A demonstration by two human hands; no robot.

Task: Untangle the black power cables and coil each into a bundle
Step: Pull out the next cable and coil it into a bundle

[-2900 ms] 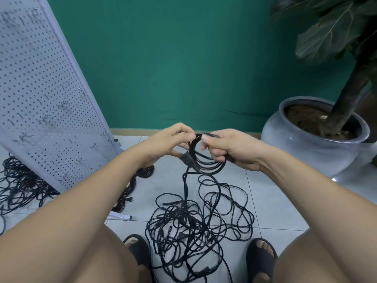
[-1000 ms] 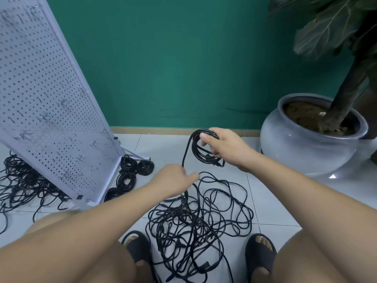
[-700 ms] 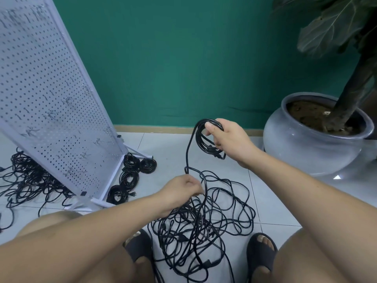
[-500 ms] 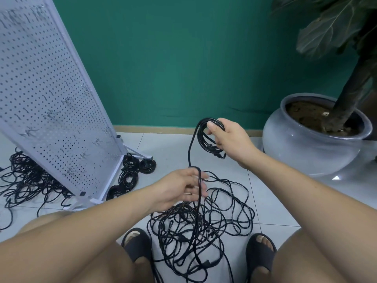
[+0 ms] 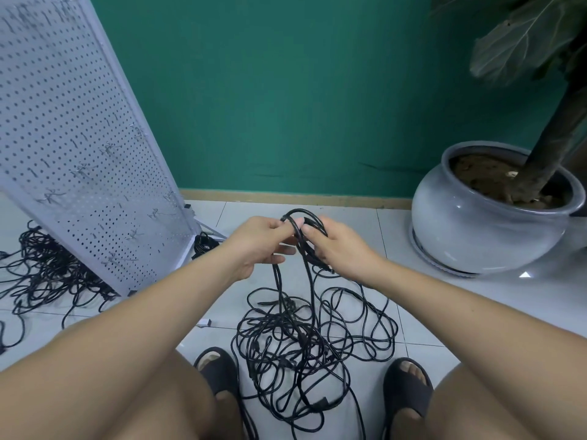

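Fingers [image 5: 285, 226] of left hand [image 5: 262, 244] and right hand [image 5: 341, 250] pinch one cable coil [image 5: 300, 212] — tangle [image 5: 301, 339] beneath.

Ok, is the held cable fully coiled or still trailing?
Partly coiled. The right hand holds a few loops of cable, the left hand pinches them, and strands hang down into the floor pile.

We count two hands, left hand [image 5: 259, 246] and right hand [image 5: 341, 249] | one held coil [image 5: 306, 217] | two cable heaps, near heap [image 5: 305, 344], far heap [image 5: 47, 274] | two sandals [image 5: 219, 373] | one pegboard [image 5: 79, 138] | one plant pot [image 5: 482, 236]
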